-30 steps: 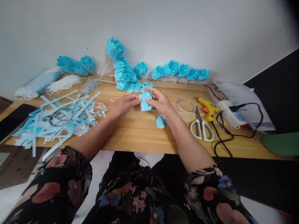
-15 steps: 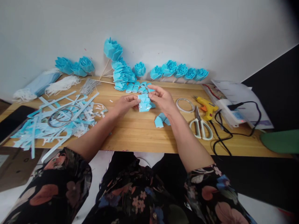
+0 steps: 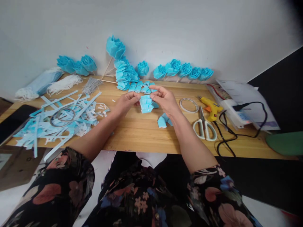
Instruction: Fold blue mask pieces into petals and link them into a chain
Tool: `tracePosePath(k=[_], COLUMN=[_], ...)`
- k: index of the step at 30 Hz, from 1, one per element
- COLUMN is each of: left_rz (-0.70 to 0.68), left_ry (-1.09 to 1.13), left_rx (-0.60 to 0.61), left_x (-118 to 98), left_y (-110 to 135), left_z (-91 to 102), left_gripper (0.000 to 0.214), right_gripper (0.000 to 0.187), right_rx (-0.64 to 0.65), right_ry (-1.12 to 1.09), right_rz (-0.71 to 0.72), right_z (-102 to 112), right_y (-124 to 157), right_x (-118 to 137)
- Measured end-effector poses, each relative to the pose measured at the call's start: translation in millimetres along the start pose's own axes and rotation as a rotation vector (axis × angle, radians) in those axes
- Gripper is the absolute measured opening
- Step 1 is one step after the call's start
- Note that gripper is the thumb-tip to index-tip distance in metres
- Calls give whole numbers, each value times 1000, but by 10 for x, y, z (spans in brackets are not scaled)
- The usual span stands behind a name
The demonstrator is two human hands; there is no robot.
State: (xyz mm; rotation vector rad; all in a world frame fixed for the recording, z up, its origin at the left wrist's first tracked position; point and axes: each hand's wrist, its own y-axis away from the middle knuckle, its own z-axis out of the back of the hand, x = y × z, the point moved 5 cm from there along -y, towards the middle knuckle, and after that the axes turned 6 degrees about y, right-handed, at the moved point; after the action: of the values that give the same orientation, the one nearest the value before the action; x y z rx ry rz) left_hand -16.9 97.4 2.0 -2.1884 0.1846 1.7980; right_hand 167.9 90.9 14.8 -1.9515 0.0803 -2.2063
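Observation:
Between my hands is a small piece of folded blue fabric (image 3: 146, 104), raised a little over the wooden table (image 3: 134, 135). My left hand (image 3: 129, 102) pinches its left edge between thumb and fingers. At its upper right, my right hand (image 3: 164, 99) grips it with thumb and fingertips. Just behind lie several small folded blue pieces (image 3: 139, 86). More folded blue pieces (image 3: 163, 120) rest on the table beside my right wrist, which partly covers them.
Blue flowers (image 3: 181, 69) on sticks line the wall. Blue and white scraps (image 3: 56, 121), face masks (image 3: 40, 83) and a phone (image 3: 15, 121) lie left. A tape roll (image 3: 188, 105), scissors (image 3: 204, 126), a yellow glue gun (image 3: 210, 107) and a power strip (image 3: 236, 114) with black cable are right.
My left hand has shifted slightly along the left edge of the folded blue fabric. My right hand keeps its grip. The whole view has moved slightly.

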Motion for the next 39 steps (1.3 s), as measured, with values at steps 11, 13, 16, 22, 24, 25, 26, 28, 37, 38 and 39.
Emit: tracePosePath(k=[11, 13, 16, 22, 24, 25, 26, 28, 37, 38, 39], left_rz=[31, 45, 61, 55, 58, 68, 83, 118, 17, 19, 22], left_ry=[95, 120, 157, 171, 166, 166, 166, 156, -81, -89, -95], left_rx=[-59, -79, -99, -95, -93, -96, -100, -90, 13, 20, 26], left_x=[-12, -18, -20, -36, -35, -27, -15, 14, -97, -110, -119], left_y=[-16, -21, -27, -12, -12, -15, -20, -30, 37, 47, 55], left_z=[4, 5, 14, 8, -6, -11, -13, -17, -37, -50, -63], left_gripper=[21, 20, 20, 21, 24, 26, 29, 35, 34, 33, 33], right_gripper=[40, 38, 37, 43, 45, 45, 45, 44, 48, 50, 53], right_rx=[8, 2, 12, 68, 82, 79, 68, 32, 65, 83, 103], right_ry=[-175, -189, -209, -150, -116, -102, -93, -83, -32, -25, -25], right_rz=[-109, -114, -108, -75, -57, -50, -43, -33, -64, -63, -63], right_z=[-1, 1, -4, -20, -21, -16, -6, 21, -32, -53, -74], right_y=[24, 24, 26, 24, 15, 8, 1, -12, 39, 48, 56], right_x=[-22, -22, -20, -32, -39, -42, -44, -43, 16, 25, 32])
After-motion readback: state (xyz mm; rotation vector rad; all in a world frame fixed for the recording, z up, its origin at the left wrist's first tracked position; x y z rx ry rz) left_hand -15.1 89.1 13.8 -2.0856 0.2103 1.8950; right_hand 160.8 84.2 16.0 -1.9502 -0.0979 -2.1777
